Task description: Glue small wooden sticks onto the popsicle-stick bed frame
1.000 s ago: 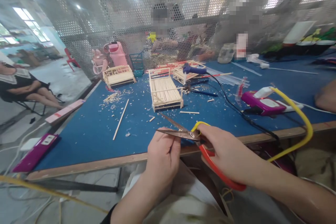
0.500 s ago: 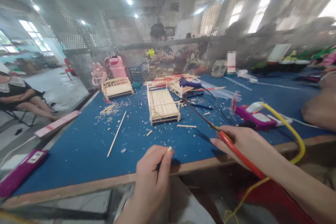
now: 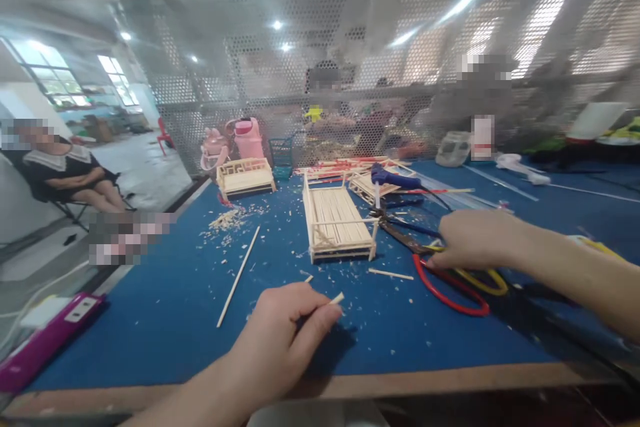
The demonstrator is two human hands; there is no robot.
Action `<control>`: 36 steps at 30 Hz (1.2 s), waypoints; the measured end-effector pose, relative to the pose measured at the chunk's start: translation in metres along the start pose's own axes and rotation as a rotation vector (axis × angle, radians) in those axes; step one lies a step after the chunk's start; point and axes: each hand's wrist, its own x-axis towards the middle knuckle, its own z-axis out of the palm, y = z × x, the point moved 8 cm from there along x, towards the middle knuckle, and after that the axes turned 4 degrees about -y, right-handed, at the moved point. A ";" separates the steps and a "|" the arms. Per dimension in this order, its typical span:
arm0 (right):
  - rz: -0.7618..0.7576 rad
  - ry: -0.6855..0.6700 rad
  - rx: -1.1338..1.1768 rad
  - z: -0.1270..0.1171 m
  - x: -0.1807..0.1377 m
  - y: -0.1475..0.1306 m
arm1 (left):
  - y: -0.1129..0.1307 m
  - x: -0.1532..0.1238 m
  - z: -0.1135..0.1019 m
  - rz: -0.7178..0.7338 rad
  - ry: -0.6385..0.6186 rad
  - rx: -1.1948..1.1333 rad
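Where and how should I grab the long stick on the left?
Probably pinch the long stick at its middle, coming from above, thumb and finger across its width: it lies flat, thin and straight. The left hand is nearest, though it pinches a short stick.

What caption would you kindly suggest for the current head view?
Left hand pinches a short wooden stick; right hand touches scissors beyond which lie pliers.
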 end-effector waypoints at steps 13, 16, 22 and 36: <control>-0.534 -0.140 1.681 0.014 -0.004 -0.114 | -0.026 0.046 0.008 -0.052 0.086 -0.337; -0.516 0.001 1.636 0.012 0.000 -0.104 | -0.030 0.047 0.008 -0.063 0.082 -0.327; -0.338 0.658 1.269 -0.001 -0.016 -0.078 | -0.060 0.032 -0.024 -0.212 0.544 -0.385; -0.150 0.240 1.913 0.038 0.010 -0.099 | -0.081 0.062 -0.004 -0.348 0.349 -0.747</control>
